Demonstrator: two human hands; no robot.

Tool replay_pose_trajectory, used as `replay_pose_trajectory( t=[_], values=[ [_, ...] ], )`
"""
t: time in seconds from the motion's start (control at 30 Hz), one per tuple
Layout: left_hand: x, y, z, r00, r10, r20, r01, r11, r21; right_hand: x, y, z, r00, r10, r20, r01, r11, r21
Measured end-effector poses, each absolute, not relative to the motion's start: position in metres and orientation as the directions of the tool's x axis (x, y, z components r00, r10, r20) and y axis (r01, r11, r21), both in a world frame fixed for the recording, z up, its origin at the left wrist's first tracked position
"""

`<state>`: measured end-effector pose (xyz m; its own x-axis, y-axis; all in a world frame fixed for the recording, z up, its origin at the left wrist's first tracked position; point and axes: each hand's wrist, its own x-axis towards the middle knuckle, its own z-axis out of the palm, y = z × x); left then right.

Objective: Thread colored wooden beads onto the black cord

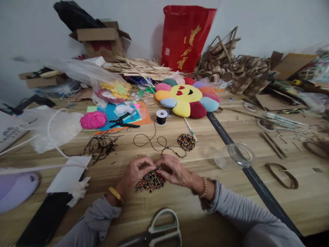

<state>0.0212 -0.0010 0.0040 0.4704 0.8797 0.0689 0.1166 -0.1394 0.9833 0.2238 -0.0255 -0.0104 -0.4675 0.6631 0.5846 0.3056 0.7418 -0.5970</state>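
Note:
Both of my hands meet above a pile of small coloured beads (150,181) on the wooden table. My left hand (137,171) is closed in a pinch, thumb against forefinger. Opposite it, my right hand (173,169) pinches too, its fingertips almost touching the left ones. What sits between the fingertips is too small to make out. Just beyond my hands lies a black cord (147,144) with some beads strung on it (180,155). The cord leads back to a spool (161,117). A coiled bead string (186,142) rests to the right of the cord.
Scissors (164,226) lie near the front edge. Cut black cords (101,147), pink yarn (93,119) and pliers (123,123) are to the left. Clear tape (241,155) sits to the right. Behind are a flower cushion (187,97), a red bag (187,37) and wooden strips (144,67).

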Motion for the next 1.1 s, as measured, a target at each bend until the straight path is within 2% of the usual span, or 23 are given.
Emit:
replay_pose_trajectory(
  t=[0.13, 0.23, 0.43, 0.7, 1.1],
  values=[
    [0.021, -0.002, 0.005, 0.484, 0.871, 0.077, 0.157, -0.173, 0.972, 0.225, -0.024, -0.014, -0.451, 0.66, 0.601, 0.313, 0.747, -0.587],
    [0.022, -0.001, 0.004, 0.458, 0.876, 0.153, 0.21, -0.274, 0.938, 0.225, -0.024, -0.015, -0.437, 0.68, 0.588, 0.346, 0.731, -0.589],
    [0.023, 0.0, -0.003, 0.398, 0.857, 0.326, 0.43, -0.489, 0.759, 0.225, -0.024, -0.013, -0.398, 0.715, 0.575, 0.398, 0.699, -0.593],
    [0.025, -0.004, -0.006, 0.453, 0.829, 0.326, 0.615, -0.556, 0.559, 0.224, -0.023, -0.013, -0.396, 0.712, 0.58, 0.403, 0.703, -0.586],
    [0.027, -0.006, -0.004, 0.482, 0.827, 0.289, 0.628, -0.556, 0.545, 0.224, -0.023, -0.013, -0.397, 0.728, 0.559, 0.405, 0.685, -0.606]
  ],
)
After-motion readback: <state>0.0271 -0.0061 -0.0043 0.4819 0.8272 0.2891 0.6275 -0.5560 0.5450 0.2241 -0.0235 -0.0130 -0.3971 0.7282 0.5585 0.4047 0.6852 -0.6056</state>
